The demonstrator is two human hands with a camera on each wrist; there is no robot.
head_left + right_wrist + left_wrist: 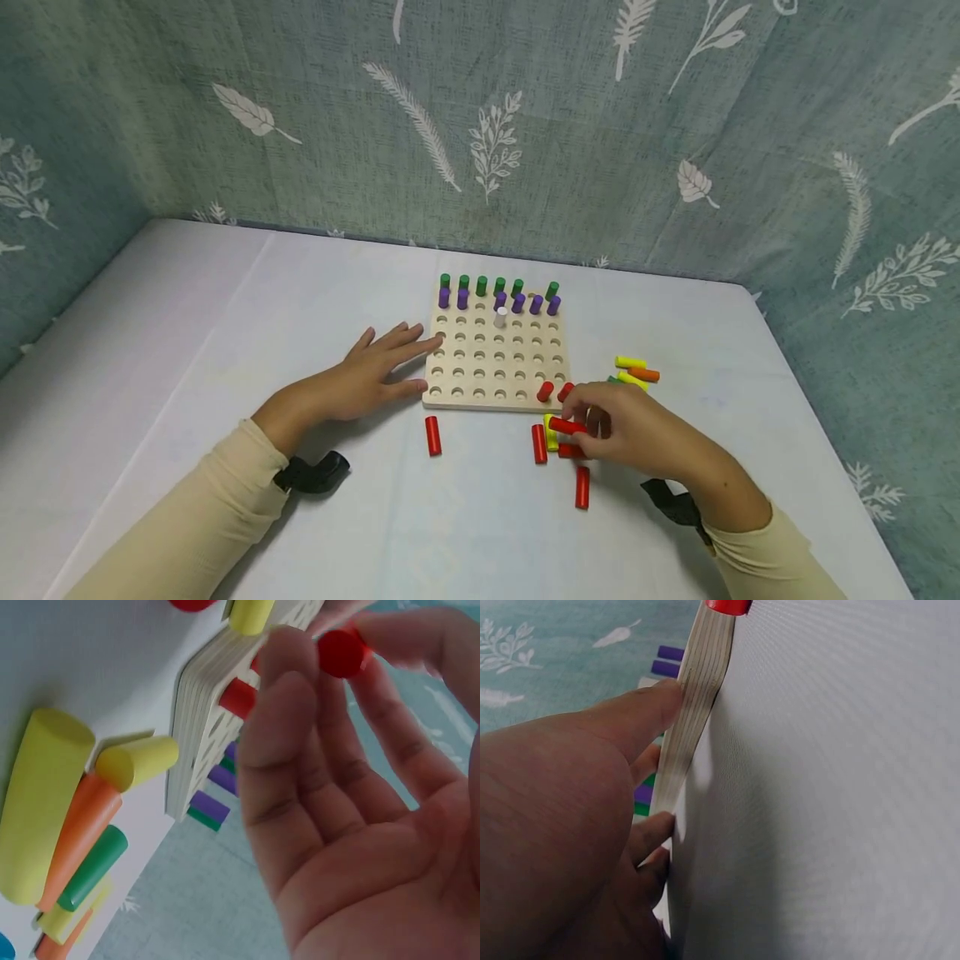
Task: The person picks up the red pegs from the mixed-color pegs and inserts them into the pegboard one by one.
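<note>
A pale wooden pegboard (480,402) with rows of holes lies on the table. Extended fingers of my left hand (360,382) rest along its left edge; the left wrist view shows the thumb touching the board's side (697,682). Near the front right corner, my right hand (637,425) pinches a red peg (567,426) between thumb and fingers, its round end (342,654) facing the right wrist camera. Green pegs (482,286) stand in the back row, with purple pegs (518,302) before them and one white peg (501,317). Red pegs (545,391) stand in the front row.
Loose red pegs (539,444) and a yellow peg (551,442) lie in front of the board, another red peg (433,436) farther left. Right of the board sit yellow, green and orange pegs (643,375). A leaf-patterned curtain (480,125) hangs behind the white table (300,533).
</note>
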